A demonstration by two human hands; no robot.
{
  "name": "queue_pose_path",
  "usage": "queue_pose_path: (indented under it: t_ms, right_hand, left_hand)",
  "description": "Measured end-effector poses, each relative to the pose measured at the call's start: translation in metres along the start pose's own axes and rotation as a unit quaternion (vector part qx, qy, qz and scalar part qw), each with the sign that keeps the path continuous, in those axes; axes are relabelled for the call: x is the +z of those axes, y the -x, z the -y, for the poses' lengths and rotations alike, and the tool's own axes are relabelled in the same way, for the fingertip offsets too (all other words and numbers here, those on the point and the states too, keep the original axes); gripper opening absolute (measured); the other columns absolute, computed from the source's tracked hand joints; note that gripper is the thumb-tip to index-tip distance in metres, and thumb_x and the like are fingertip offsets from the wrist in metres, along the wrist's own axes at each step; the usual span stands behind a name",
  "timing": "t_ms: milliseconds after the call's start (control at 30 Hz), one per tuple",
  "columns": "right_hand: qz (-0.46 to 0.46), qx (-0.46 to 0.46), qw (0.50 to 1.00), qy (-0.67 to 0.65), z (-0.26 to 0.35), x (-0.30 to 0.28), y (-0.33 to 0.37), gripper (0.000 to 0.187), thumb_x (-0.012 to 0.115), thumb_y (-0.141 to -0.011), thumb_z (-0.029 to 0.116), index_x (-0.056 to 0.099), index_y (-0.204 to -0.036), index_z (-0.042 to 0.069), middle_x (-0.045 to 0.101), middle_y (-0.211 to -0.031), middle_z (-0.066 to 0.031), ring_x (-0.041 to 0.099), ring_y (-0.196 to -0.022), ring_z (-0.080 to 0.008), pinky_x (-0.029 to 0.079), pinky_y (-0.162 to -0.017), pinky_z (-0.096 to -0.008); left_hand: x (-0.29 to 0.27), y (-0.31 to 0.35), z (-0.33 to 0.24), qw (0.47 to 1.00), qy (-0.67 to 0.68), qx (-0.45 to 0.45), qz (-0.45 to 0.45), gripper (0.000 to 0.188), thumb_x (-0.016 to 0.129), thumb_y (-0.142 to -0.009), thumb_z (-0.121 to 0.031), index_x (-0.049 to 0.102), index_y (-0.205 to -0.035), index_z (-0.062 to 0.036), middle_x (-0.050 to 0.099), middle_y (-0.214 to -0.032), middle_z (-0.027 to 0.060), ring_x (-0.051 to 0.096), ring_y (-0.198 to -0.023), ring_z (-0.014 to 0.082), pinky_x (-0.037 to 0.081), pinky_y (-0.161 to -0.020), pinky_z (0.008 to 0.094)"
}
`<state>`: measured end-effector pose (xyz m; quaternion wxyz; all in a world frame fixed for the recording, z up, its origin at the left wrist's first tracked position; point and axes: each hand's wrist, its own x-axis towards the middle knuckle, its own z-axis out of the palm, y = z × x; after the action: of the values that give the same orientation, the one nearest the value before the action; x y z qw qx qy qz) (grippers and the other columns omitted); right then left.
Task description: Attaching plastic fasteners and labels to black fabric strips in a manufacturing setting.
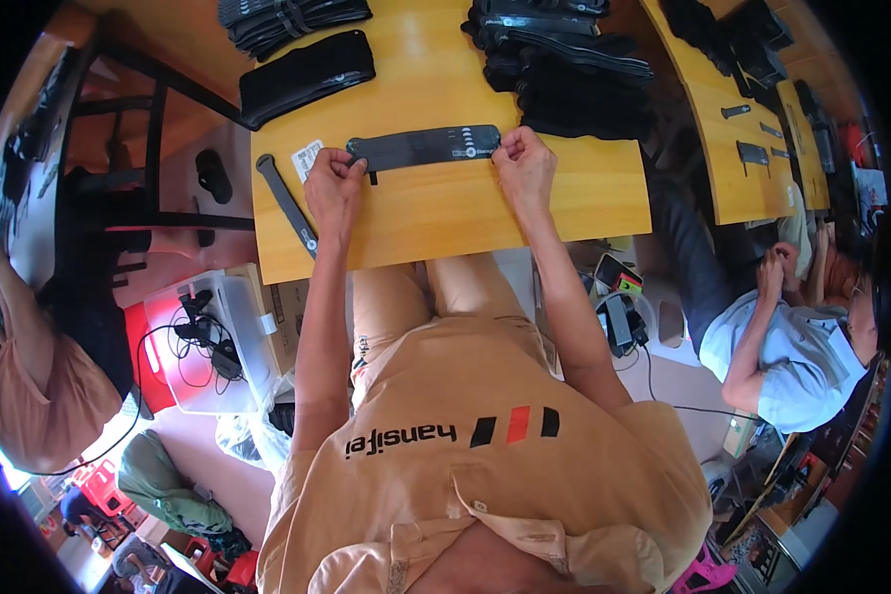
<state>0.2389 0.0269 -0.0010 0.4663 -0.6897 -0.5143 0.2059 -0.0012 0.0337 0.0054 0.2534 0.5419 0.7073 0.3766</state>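
A flat black strap with pale print at its right end lies stretched level just over the near part of the yellow table. My left hand pinches its left end between thumb and fingers. At the other end, my right hand grips the strap with curled fingers. A small black tab hangs below the strap beside my left fingers. Left of that hand, a second narrow black strap lies slantwise on the table, close to a white printed label partly behind my hand.
Folded black fabric pieces lie at the far left of the table, with a larger black pile at the far right. Beside my legs stand a clear plastic bin with cables and a box of devices. Other people sit on both sides.
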Motion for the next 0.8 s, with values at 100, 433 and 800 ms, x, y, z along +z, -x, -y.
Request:
queue_pose_path:
  t_ms: [100,433,800]
  right_hand:
    - [-0.006,-0.006,1.0,0.009,-0.006,0.003,-0.002,0.007,0.06,-0.064,-0.001,0.055,-0.069,0.0,0.056,-0.06,-0.0118,0.056,-0.055,-0.0247,0.046,-0.055,-0.0345]
    - [0.015,-0.016,1.0,0.021,-0.006,-0.005,-0.004,0.009,0.061,-0.065,0.0,0.056,-0.071,0.0,0.056,-0.063,-0.0124,0.057,-0.06,-0.0277,0.047,-0.061,-0.0375]
    - [0.17,-0.284,0.909,0.253,0.006,0.006,0.04,0.056,0.053,-0.086,0.022,0.034,-0.135,0.004,0.032,-0.142,-0.0116,0.028,-0.132,-0.0264,0.02,-0.107,-0.0465]
  left_hand:
    - [0.0,0.0,-0.001,1.0,-0.002,0.011,-0.003,0.023,0.071,-0.07,-0.012,0.056,-0.084,-0.001,0.054,-0.061,0.0067,0.053,-0.058,0.0202,0.043,-0.057,0.0315]
    - [-0.003,0.005,-0.001,0.99,-0.039,0.116,-0.067,0.021,0.066,-0.073,-0.008,0.056,-0.091,-0.0008,0.058,-0.077,0.0139,0.057,-0.073,0.0282,0.045,-0.067,0.0352]
    - [0.041,0.039,-0.024,0.882,-0.273,0.368,0.107,0.07,0.048,-0.086,-0.047,0.03,-0.137,-0.0024,0.027,-0.144,0.014,0.025,-0.133,0.0266,0.02,-0.106,0.0456]
